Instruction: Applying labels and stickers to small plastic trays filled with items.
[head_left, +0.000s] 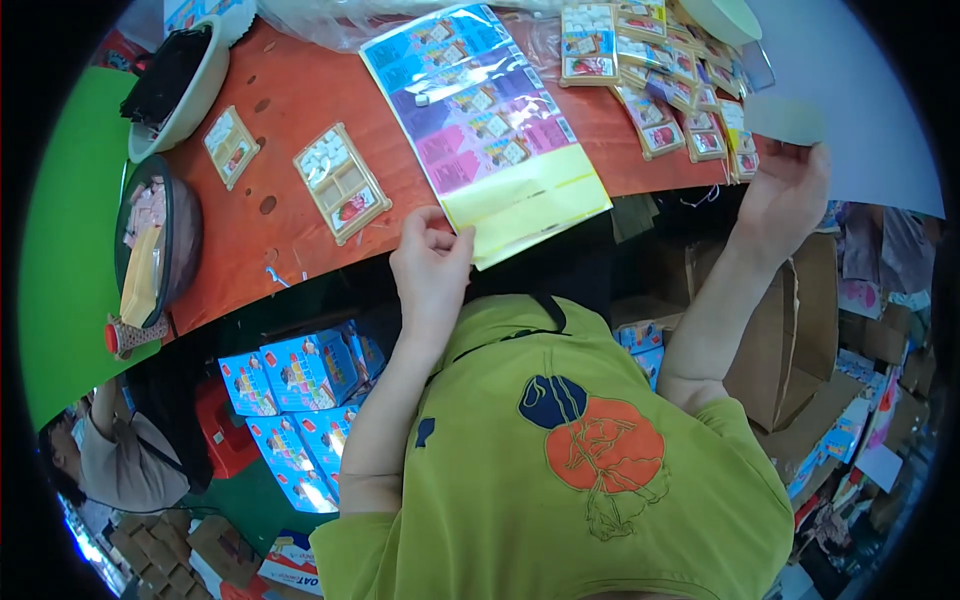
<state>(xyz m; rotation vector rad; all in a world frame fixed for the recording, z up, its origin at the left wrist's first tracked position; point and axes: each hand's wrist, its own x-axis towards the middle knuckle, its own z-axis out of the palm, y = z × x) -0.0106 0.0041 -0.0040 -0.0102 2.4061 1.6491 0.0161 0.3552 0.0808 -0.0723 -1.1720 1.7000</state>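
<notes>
A glossy sheet of printed labels (490, 110), blue, purple and pink with bare yellow backing toward me, lies on the table and juts over its near edge. My left hand (432, 262) pinches its near left corner. Raised at the right, my right hand (785, 190) has its palm turned up and its fingertips against a pale, thin, see-through piece (787, 122), perhaps a peeled label. Left of the sheet sits a filled tray-like pack (342, 182) with white pieces and a red strawberry picture. A smaller similar pack (231, 147) lies farther left.
Many finished-looking packs (655, 75) are heaped at the far right, beside a pale bowl (725, 18). A white basin (190, 95) and a dark bowl (180, 235) stand on the left. Below the red tabletop (240, 265) are blue boxes (310, 370) and a cardboard carton (790, 330). Another person (135, 455) sits lower left.
</notes>
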